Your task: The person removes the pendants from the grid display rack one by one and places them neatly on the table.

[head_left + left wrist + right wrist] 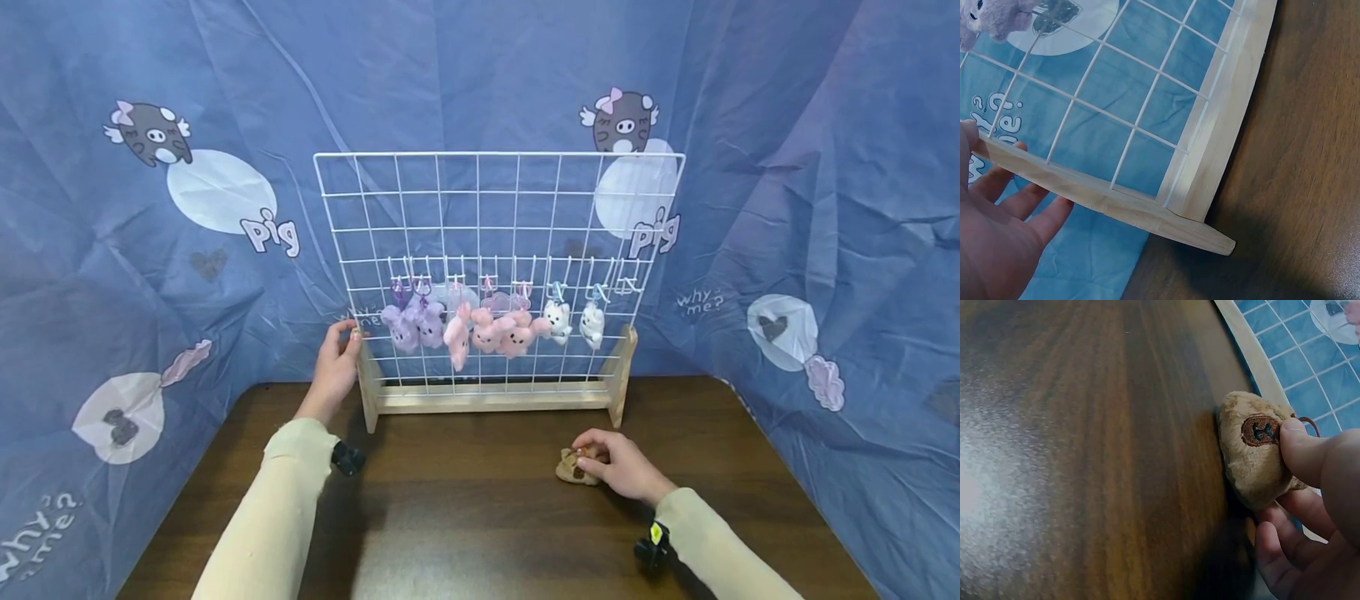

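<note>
A white wire grid rack (495, 193) stands on the table in wooden legs. My left hand (336, 360) holds its left wooden leg (1110, 201), thumb on one side and fingers on the other. At the front right, my right hand (624, 468) pinches a brown plush keychain (1241, 456) with a dark brown embroidered patch and a thin reddish-brown loop. The plush is low over the tabletop; whether it touches cannot be told. On the rack's hooks hang two purple plush keychains (429, 323), three pink ones (457, 335) and two white ones (557, 320).
A bare wire hook (626, 286) sits at the right end of the row. The dark wooden table (465, 517) runs beneath both arms. Blue printed cloth (495, 75) hangs behind and along both sides. A wooden crossbar (491, 402) joins the rack's legs.
</note>
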A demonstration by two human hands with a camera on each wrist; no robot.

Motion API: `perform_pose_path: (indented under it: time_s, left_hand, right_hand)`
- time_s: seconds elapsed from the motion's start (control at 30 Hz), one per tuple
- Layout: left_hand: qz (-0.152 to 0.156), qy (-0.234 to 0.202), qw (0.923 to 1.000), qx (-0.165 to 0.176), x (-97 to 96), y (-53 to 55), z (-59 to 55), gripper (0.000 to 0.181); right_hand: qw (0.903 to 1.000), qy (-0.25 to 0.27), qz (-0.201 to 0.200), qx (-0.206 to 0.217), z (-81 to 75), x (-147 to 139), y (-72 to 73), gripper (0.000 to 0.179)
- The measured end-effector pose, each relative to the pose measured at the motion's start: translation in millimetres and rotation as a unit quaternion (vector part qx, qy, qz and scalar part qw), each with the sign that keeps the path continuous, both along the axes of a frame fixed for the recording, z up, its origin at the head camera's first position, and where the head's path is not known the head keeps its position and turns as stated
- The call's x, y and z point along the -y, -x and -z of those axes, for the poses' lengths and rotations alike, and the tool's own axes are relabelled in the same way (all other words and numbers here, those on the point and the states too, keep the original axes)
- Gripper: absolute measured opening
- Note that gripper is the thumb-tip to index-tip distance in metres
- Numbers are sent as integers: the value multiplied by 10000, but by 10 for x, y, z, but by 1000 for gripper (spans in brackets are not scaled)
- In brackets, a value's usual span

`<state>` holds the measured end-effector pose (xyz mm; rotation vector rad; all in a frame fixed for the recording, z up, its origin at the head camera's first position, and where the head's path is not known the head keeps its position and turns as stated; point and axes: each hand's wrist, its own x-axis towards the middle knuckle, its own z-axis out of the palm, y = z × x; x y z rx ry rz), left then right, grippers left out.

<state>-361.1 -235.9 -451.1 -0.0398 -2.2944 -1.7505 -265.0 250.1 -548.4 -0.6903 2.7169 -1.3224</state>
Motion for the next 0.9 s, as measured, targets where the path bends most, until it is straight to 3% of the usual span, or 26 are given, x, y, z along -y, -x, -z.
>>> perform_pose_path:
  time_s: [0.23,0.47,0.9]
  left_hand:
    - [-14,14,10000,-31,-4,8,-19,41]
    - [-62,-4,10000,-63,5,-2,-11,39]
    - [22,-82,10000,31,-8,-17,-25,41]
  right_hand:
    - [9991,-408,-99,106,-15,37,-10,22]
    - [9975,-622,-342,-71,-49,84,-31,33]
    - [9958,-892,-226,-20,-68,46,-14,41]
